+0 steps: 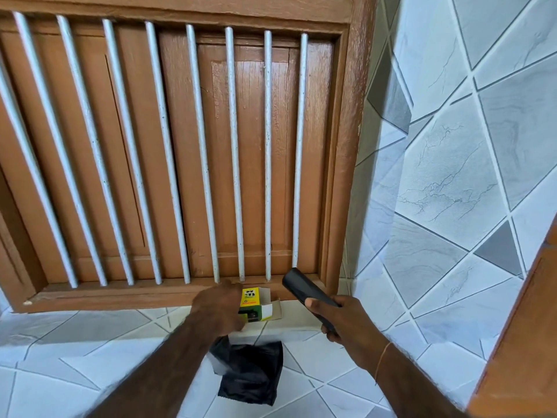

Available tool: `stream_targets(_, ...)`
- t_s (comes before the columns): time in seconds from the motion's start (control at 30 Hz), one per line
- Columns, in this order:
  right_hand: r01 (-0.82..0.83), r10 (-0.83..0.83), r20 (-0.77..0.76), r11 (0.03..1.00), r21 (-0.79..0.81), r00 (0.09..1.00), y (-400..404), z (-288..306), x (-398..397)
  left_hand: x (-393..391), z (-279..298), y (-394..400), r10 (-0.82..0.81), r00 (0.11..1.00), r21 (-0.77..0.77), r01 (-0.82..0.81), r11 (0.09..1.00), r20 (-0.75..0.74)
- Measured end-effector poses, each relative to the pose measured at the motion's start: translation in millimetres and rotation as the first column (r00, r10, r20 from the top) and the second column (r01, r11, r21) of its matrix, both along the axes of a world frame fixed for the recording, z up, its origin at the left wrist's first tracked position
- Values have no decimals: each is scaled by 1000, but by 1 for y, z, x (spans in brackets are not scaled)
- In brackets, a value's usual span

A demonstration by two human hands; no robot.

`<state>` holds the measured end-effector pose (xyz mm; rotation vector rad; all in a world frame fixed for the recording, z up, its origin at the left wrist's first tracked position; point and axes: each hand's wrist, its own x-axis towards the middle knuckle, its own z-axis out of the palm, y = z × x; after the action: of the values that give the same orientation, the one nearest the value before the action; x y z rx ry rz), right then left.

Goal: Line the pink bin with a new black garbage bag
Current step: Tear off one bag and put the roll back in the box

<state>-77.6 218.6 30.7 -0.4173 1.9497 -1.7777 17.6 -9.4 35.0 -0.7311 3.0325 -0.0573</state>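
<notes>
Head view: the right hand (343, 319) grips a black bag roll (307, 292), while the left hand (218, 309) clasps the yellow box (259, 304) on the sill's (120, 292) right end.

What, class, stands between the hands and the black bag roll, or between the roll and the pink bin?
Nothing stands between: the right hand already grips the black bag roll. The left hand is at the small box on the sill. No pink bin is in view, so that path cannot be judged.
</notes>
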Motion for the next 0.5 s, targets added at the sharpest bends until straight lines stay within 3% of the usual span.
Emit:
stream_targets(0.07, -18, 20, 70, 1000, -23, 997, 0, -1, 2, -2, -5, -2, 12, 999, -34, -11, 999, 37)
stream_targets(0.13, -42, 58, 164, 995, -96, 985, 1, -2, 4, 0, -8, -2, 0, 1000, -86, 0, 996, -5)
stream_targets(0.2, -49, 69, 163, 991, -125, 984, 3, -3, 6, 5, -9, -1, -31, 996, -95, 23, 995, -85)
stream_targets(0.23, -30, 35, 77, 997, -67, 996, 4, -3, 6, 10, -11, 0, -40, 989, -83, 28, 996, -140)
stream_targets(0.3, 70, -43, -242, 992, 104, 969, 4, -2, 7, 22, -13, 5, -46, 965, -52, 33, 998, -257)
stream_targets(0.37, 170, -76, -523, 976, 134, 849, 1, 3, 12, 33, -13, 13, -40, 933, -2, 42, 999, -359)
stream_targets(0.5, 232, 0, -822, 959, 161, 569, 0, 12, 20, 47, -5, 27, -10, 882, 95, 62, 994, -470)
